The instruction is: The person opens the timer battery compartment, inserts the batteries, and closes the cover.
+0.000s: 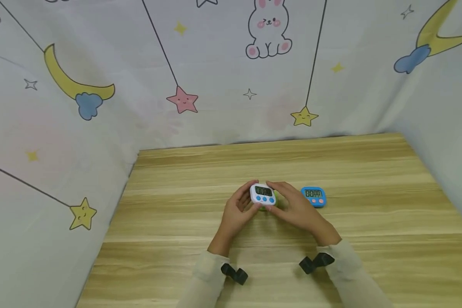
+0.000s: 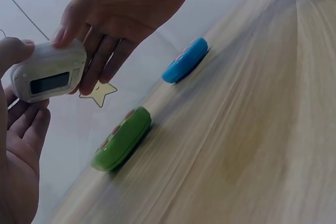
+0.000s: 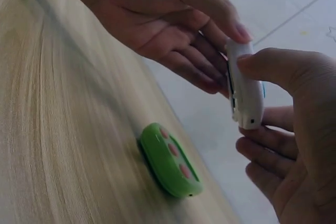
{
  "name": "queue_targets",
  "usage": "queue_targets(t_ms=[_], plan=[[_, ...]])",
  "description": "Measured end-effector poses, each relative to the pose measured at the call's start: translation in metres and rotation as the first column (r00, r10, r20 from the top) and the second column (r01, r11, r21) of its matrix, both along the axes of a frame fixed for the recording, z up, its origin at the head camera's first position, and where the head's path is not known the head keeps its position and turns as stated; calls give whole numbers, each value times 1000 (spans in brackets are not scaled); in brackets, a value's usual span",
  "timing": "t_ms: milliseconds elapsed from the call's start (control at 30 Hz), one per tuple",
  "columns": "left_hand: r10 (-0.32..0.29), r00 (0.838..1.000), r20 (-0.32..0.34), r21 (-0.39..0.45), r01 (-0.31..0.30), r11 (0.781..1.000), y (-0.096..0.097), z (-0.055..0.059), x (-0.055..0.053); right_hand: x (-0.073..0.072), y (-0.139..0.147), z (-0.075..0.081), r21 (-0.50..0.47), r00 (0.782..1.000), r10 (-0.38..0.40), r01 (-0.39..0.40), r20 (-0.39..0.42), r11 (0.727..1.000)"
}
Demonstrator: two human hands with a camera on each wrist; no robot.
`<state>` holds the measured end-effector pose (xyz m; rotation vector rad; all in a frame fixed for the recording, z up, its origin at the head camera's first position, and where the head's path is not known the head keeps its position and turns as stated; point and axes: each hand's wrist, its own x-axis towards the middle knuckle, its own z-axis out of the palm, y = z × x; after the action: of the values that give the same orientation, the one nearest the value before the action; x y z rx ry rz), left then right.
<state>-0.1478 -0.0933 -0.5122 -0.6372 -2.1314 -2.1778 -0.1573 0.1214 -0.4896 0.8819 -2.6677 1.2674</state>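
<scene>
A white digital timer (image 1: 262, 194) with a dark display and blue buttons is held up above the table between both hands. My left hand (image 1: 235, 214) pinches its left side, thumb at the lower edge. On the opposite side, my right hand (image 1: 298, 211) grips it with thumb and fingers. The right wrist view shows both thumbs on one edge of the white casing (image 3: 247, 87). Below the hands, a green timer (image 2: 123, 139) with pinkish buttons lies on the table; in the head view the white timer mostly hides it.
A blue timer (image 1: 313, 196) with pink buttons lies on the wooden table (image 1: 369, 184), just right of the right hand. Behind and beside the table hangs a white cloth (image 1: 223, 115) printed with stars, moons and a rabbit. Black mounts (image 1: 316, 262) sit on both wrists.
</scene>
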Motion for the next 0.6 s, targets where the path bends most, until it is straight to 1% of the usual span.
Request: queue_targets(t_ms=[100, 167, 300, 400, 500, 567, 600], plan=[[-4, 999, -39, -68, 2, 998, -2, -2, -3, -1, 2, 0, 3, 1000, -5, 5, 7, 1000], [-5, 998, -69, -126, -3, 992, -5, -2, -4, -1, 3, 0, 10, 1000, -12, 12, 4, 1000], [-27, 993, -117, -224, 0, 975, -11, 2, -7, -1, 3, -1, 5, 1000, -13, 13, -3, 1000], [-39, 988, -147, -288, -5, 958, -18, 5, -8, -2, 1, -2, 7, 1000, -5, 5, -11, 1000], [-50, 984, -169, -366, -15, 931, -24, 10, -8, -2, -3, -3, 16, 1000, -3, 4, -23, 1000], [-65, 982, -179, -435, -20, 900, -28, 14, -8, -1, -5, -3, 21, 999, -8, 8, -31, 1000], [-74, 980, -185, -477, -24, 879, -29, 16, -9, -1, -5, -4, 28, 999, -8, 9, -42, 1000]])
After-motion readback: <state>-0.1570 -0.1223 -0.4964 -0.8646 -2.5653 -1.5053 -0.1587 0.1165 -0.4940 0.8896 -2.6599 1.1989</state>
